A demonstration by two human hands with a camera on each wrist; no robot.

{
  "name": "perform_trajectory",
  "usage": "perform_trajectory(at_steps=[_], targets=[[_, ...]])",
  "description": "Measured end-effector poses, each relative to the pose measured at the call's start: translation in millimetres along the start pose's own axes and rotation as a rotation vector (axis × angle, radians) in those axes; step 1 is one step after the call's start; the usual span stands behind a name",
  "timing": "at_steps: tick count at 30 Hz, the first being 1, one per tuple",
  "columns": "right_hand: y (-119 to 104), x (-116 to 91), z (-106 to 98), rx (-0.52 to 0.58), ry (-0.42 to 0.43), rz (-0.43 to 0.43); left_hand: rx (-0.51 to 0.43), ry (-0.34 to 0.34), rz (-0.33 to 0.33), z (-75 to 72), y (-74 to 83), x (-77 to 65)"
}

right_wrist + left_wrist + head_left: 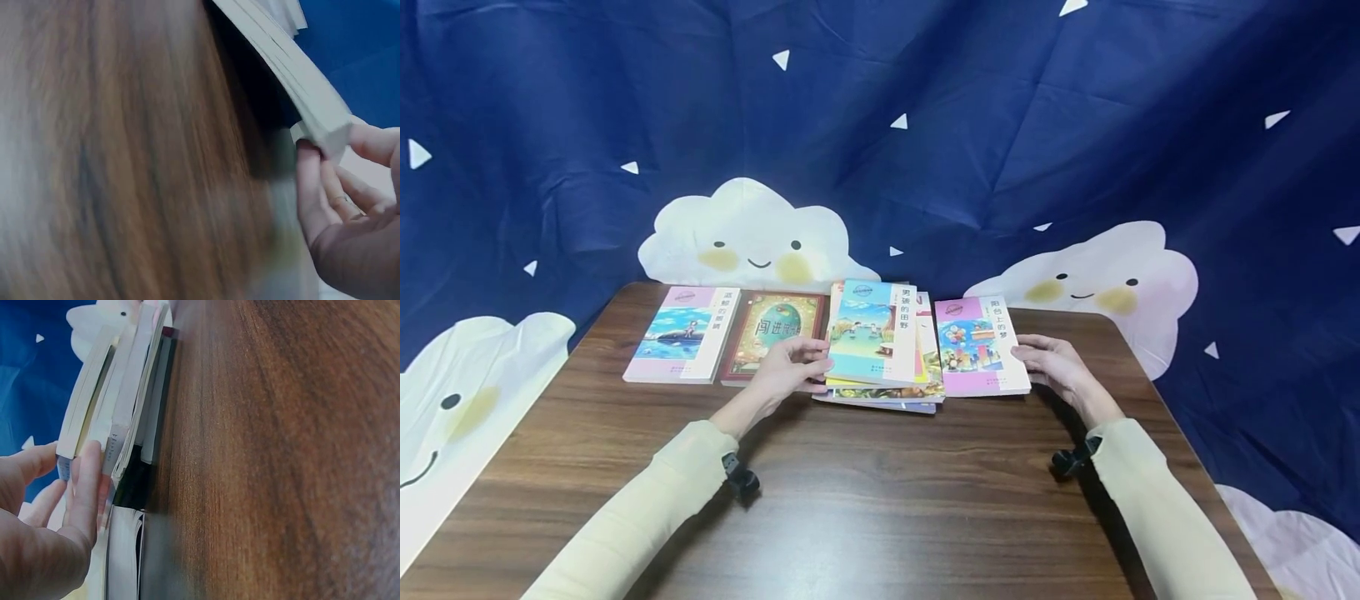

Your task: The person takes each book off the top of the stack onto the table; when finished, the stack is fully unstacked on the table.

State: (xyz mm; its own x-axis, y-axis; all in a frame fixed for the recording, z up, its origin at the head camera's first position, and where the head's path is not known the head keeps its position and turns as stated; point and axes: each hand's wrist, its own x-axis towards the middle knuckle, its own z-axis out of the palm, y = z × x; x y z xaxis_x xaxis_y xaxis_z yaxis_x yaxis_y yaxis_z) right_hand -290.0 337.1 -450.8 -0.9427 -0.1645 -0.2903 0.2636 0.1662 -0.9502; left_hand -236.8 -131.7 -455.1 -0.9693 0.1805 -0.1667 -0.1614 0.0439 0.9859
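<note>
A stack of books with a light-blue book (pixel 872 333) on top lies at the middle of the row. My left hand (pixel 786 371) holds the left edge of that top book, with fingers (pixel 87 481) at its side in the left wrist view. To the right, a pink-and-white book (pixel 981 346) shows balloons and buildings on its cover. My right hand (pixel 1060 371) pinches its right edge; in the right wrist view, the book's corner (pixel 334 134) is between thumb and fingers, and its edge looks raised off the table. Part of the lower stacked books is covered.
Left of the stack lie a brown-bordered book (pixel 745 333) with a green oval and, beyond it, a pink-and-blue book (pixel 677 333). All are near the back edge of the brown wooden table (pixel 880 492). A dark-blue cloth (pixel 925 183) with clouds hangs behind.
</note>
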Motion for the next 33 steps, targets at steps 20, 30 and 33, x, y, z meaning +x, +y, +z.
perform_trajectory(at_steps=[20, 30, 33], targets=[[-36, -8, 92, -0.002, 0.042, -0.068, 0.002, -0.010, -0.003, -2.5, -1.1, -0.1], [-47, 6, 150, -0.094, 0.032, -0.062, -0.013, 0.000, -0.002, -2.4, -4.0, 0.2], [-46, 8, 155, -0.142, 0.052, -0.074, -0.023, -0.004, -0.002, -2.0, -6.3, 1.4]])
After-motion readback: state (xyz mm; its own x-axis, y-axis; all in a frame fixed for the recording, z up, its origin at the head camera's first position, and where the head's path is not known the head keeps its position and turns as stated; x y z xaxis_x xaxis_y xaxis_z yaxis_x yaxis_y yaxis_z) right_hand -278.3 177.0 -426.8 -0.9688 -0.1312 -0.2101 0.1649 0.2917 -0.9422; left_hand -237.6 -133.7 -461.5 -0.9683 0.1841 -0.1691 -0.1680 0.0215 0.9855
